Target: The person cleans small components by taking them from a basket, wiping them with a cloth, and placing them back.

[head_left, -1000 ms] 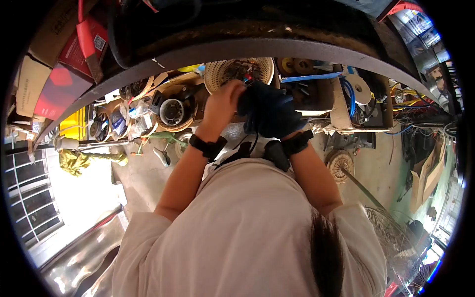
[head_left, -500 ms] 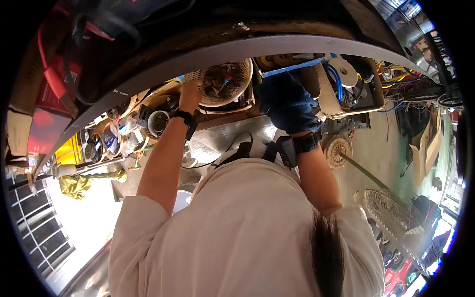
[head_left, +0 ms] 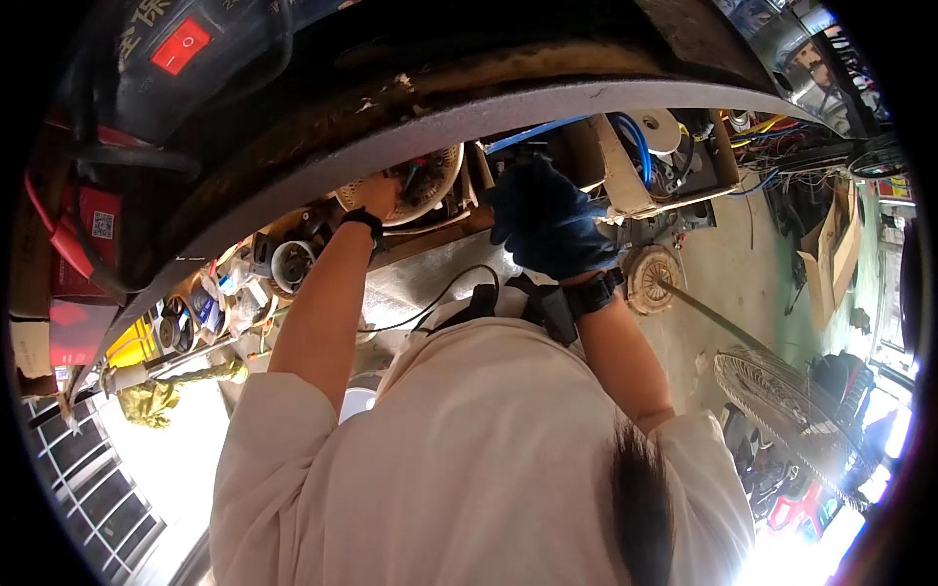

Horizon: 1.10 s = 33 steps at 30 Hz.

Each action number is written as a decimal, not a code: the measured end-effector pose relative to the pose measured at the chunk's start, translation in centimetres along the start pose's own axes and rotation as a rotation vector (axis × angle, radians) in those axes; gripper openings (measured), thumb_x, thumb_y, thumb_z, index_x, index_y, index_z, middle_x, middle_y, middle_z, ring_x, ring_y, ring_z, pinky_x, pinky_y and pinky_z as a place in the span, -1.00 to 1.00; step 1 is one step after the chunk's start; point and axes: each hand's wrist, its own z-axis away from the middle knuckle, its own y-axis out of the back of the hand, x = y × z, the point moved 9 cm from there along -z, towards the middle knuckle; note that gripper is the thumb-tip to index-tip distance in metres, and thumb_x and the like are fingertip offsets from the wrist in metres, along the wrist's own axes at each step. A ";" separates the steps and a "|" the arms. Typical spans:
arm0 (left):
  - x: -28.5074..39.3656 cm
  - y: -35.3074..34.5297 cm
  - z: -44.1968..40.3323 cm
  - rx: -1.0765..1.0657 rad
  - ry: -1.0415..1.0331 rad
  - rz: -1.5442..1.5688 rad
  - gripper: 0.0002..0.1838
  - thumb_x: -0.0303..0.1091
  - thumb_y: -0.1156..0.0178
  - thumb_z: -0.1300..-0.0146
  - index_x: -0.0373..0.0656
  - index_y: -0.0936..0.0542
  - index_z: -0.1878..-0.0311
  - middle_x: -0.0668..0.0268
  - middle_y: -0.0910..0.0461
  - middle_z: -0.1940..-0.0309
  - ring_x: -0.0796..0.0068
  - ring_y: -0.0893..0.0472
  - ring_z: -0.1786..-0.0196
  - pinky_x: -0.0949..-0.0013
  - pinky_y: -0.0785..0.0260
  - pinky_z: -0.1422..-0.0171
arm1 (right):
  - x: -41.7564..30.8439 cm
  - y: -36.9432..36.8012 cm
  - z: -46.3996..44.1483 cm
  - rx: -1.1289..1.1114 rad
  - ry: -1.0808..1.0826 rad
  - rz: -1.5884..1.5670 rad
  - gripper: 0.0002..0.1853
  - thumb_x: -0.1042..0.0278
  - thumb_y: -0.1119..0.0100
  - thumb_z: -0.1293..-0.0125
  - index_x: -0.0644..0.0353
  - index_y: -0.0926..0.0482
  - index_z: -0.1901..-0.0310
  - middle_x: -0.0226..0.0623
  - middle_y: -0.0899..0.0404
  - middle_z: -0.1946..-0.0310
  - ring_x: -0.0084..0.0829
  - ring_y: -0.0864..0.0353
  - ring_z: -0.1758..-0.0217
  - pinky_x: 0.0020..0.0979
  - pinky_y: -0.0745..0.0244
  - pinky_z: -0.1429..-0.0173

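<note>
My left hand (head_left: 379, 198) is at the near left rim of a cream plastic basket (head_left: 445, 190) that holds small mixed parts. Its fingers are blurred and partly hidden, so their grip does not show. Dark blue cloth, which looks like a glove, covers my right hand (head_left: 552, 220), in front of an open cardboard box (head_left: 625, 176). The fingers inside the cloth cannot be made out. Each wrist carries a black band.
A dark bench edge (head_left: 508, 105) curves above both hands. Coiled blue hose (head_left: 640, 146) and a white spool (head_left: 657, 130) sit in the right box. A cup (head_left: 292, 264) stands left. A round brown disc (head_left: 655, 279) and a fan cage (head_left: 762, 391) are at the right.
My left hand has moved from beside the blue cloth leftward to the basket rim. My right hand shifted a little with the blue cloth. The view has tilted, and more of the bench shows.
</note>
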 end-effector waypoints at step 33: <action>12.7 11.4 11.5 -0.240 0.011 1.262 -0.52 -0.11 -0.01 -0.47 -0.25 -0.37 -0.28 0.24 -0.55 -0.03 0.38 -0.50 -0.07 0.36 -0.36 -0.14 | -5.7 -6.7 -1.8 -0.137 0.453 0.894 -0.66 0.26 -0.27 -0.07 0.24 -0.50 0.15 -0.16 -0.49 0.27 -0.13 -0.55 0.23 -0.29 -0.50 0.15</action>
